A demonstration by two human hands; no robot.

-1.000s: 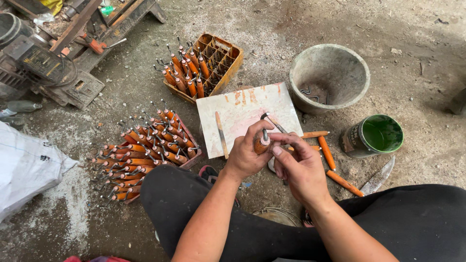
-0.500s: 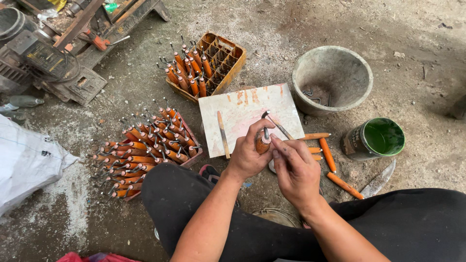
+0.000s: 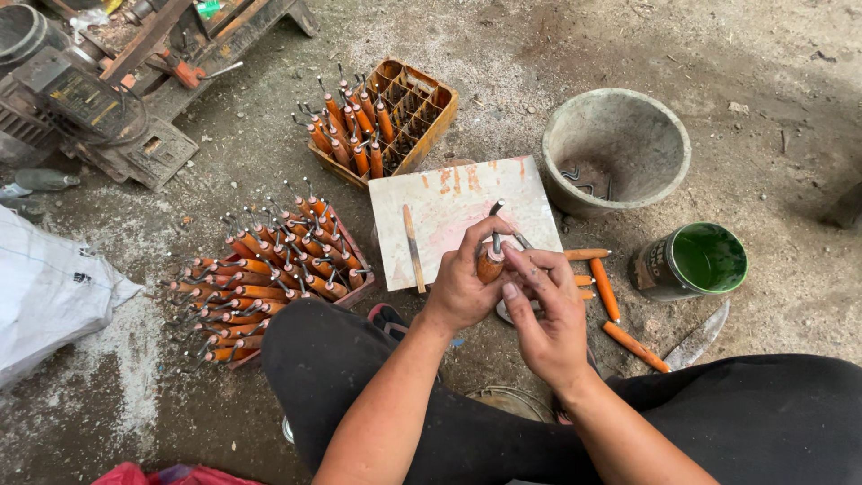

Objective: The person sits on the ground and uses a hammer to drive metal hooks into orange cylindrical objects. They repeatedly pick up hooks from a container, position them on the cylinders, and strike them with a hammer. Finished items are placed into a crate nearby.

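I am gripping the orange wooden handle (image 3: 489, 263) in my left hand (image 3: 462, 287) above the paint-stained white board (image 3: 449, 211), while my right hand (image 3: 549, 310) is pinching its dark metal shank (image 3: 496, 241); I am judging that keeping the smooth, rounded handle steady and the thin rod axial seats it best.

The left hand (image 3: 462, 287) hides most of the orange wooden handle (image 3: 490, 265) it grips.
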